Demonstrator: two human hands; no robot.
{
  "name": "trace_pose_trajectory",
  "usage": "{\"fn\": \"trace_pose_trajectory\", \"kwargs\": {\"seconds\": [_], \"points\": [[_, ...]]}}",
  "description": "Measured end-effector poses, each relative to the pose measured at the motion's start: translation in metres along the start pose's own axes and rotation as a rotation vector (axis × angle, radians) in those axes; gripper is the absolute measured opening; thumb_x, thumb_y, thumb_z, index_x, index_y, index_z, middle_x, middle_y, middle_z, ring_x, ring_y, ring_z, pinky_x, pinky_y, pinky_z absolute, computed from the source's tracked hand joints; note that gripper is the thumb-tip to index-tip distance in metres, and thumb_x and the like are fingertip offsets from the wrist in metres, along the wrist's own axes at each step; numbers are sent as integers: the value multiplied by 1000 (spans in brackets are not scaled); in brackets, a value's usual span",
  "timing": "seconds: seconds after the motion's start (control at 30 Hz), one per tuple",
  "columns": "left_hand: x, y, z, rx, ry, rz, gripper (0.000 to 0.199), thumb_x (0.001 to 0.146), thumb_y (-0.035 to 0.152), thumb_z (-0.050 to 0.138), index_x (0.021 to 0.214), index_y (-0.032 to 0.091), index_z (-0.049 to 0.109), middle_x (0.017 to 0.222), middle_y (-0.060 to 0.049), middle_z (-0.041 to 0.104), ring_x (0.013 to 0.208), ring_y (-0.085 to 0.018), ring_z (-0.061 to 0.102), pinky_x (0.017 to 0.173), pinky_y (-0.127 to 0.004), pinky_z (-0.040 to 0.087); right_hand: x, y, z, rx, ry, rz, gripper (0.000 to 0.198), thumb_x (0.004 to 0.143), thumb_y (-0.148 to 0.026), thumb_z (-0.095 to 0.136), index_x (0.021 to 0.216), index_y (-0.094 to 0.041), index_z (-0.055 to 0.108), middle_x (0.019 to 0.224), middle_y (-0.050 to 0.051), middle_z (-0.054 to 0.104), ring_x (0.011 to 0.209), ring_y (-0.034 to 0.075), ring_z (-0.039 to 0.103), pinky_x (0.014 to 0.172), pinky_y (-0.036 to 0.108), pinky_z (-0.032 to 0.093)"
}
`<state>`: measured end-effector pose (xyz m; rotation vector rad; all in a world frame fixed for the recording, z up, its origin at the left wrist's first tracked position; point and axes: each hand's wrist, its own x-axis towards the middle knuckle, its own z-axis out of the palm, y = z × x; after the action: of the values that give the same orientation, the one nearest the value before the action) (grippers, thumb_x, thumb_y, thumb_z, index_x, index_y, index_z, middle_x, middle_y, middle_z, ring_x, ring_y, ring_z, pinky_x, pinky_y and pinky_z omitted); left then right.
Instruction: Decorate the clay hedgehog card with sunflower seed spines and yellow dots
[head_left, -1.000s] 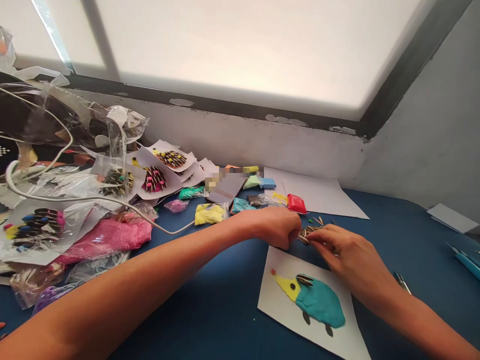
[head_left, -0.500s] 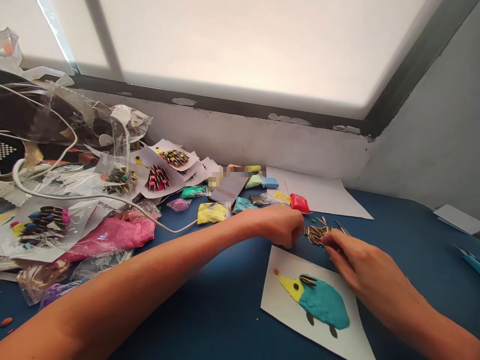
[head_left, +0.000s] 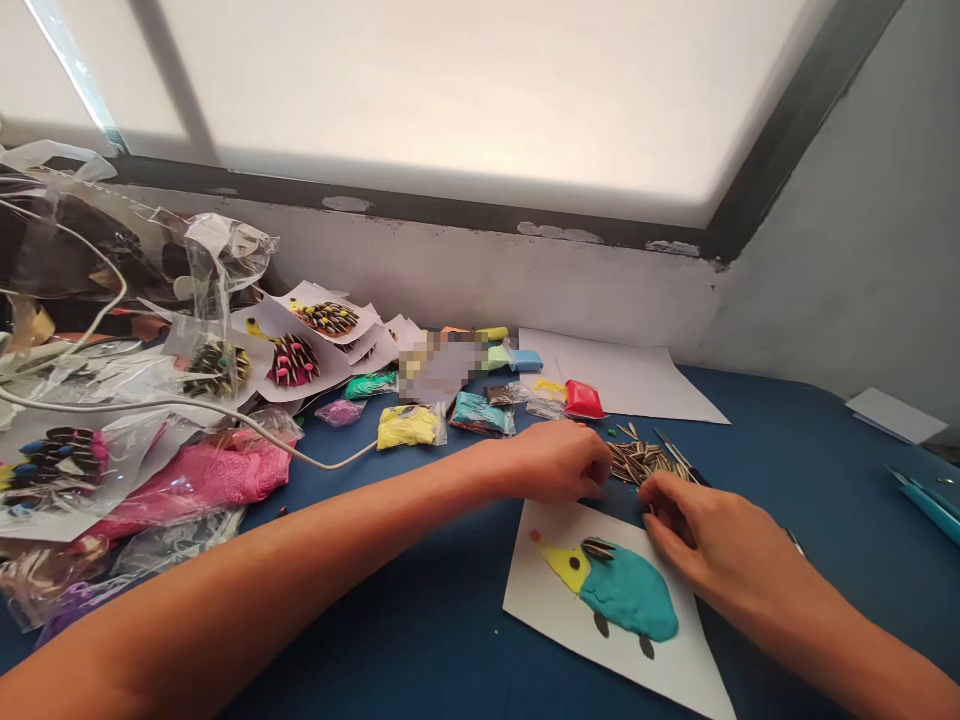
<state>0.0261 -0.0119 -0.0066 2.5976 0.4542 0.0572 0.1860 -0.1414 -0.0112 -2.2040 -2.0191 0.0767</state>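
Note:
On the blue table lies a white card [head_left: 540, 590] with a clay hedgehog: teal body [head_left: 637, 595], yellow head [head_left: 561, 568], red nose. Striped sunflower seeds [head_left: 598, 549] are stuck where head meets body, and dark feet show below. My left hand [head_left: 562, 462] is closed just above the card's top edge, beside a pile of sunflower seeds [head_left: 641, 460]; whatever its fingertips hold is hidden. Over the card's right edge, my right hand [head_left: 712, 525] has thumb and fingers drawn together, nearest the pile's front. Anything in that pinch is too small to name.
Clay packets in yellow [head_left: 409, 427], teal [head_left: 480, 412] and red [head_left: 583, 399] lie behind my left arm. Tweezers [head_left: 679, 455] rest beside the seeds. Finished hedgehog cards [head_left: 322, 345], plastic bags, a pink cloth [head_left: 202, 480] and a white cable [head_left: 225, 412] crowd the left.
The view has shifted slightly right. My right hand has drawn back from the pile towards the card, uncovering more seeds. My left hand has come down closer to the card's top edge.

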Motion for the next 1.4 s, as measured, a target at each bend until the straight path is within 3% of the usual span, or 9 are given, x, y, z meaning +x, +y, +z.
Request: {"fn": "trace_pose_trajectory", "kwargs": {"seconds": [0.1, 0.23, 0.4, 0.6, 0.7, 0.87, 1.0, 1.2, 1.4], "points": [[2, -1, 5, 14, 8, -13, 8, 86, 19, 58, 84, 17, 66, 79, 0, 65, 77, -13, 56, 70, -25, 40, 1, 1, 0, 74, -35, -13, 23, 84, -34, 44, 85, -25, 66, 68, 1, 71, 55, 18, 64, 50, 28, 44], [2, -2, 4, 57, 7, -11, 11, 88, 22, 53, 86, 17, 64, 93, -4, 66, 84, -16, 58, 66, -25, 39, 0, 1, 0, 89, -7, -4, 25, 85, -36, 46, 86, -25, 68, 70, 2, 70, 57, 19, 63, 50, 28, 45], [0, -5, -7, 67, 205, -64, 10, 87, 18, 48, 90, 17, 58, 91, -4, 65, 82, -16, 56, 65, -26, 37, -2, 3, 2, 49, 104, -91, 25, 87, -36, 46, 75, -26, 65, 85, 3, 69, 69, 19, 65, 56, 29, 48], [-2, -16, -15, 114, 356, -94, 21, 86, 21, 53, 107, 19, 57, 95, -4, 67, 83, -18, 58, 64, -26, 35, -7, 3, -5, 12, 264, -108, 33, 94, -45, 38, 87, -26, 65, 81, 3, 71, 63, 20, 66, 51, 29, 45], [-1, -22, -16, 120, 410, -84, 17, 87, 22, 51, 100, 20, 62, 92, -4, 68, 83, -19, 59, 62, -26, 33, -10, 0, -8, 31, 271, -83, 33, 93, -49, 38, 88, -25, 61, 74, 3, 71, 55, 19, 64, 47, 28, 44], [0, -24, -18, 141, 482, -158, 19, 88, 23, 47, 91, 18, 65, 83, -5, 68, 78, -19, 60, 64, -27, 35, -16, -2, -12, 41, 248, -31, 32, 91, -51, 40, 72, -27, 47, 50, -3, 58, 35, 15, 49, 39, 26, 35], [-1, -13, -18, 50, 381, -78, 17, 86, 19, 54, 97, 16, 68, 91, -6, 69, 83, -17, 60, 67, -25, 38, -18, 0, -15, 147, 179, -26, 27, 87, -46, 46, 69, -27, 52, 50, -3, 58, 36, 15, 49, 38, 26, 35], [-8, 1, -18, -249, -82, 109, 5, 76, 15, 64, 80, 14, 68, 71, 2, 63, 64, -9, 55, 59, -20, 40, -20, -7, -16, 383, 149, 15, 20, 81, -43, 54, 80, -25, 62, 75, 3, 73, 63, 19, 69, 53, 27, 53], [-6, -4, -14, -220, -202, 95, 7, 71, 12, 63, 75, 16, 68, 71, 2, 66, 67, -11, 60, 70, -24, 47, -22, -16, -13, 394, 99, -58, 26, 86, -41, 52, 73, -26, 67, 74, 0, 71, 64, 18, 68, 57, 25, 54]]}}
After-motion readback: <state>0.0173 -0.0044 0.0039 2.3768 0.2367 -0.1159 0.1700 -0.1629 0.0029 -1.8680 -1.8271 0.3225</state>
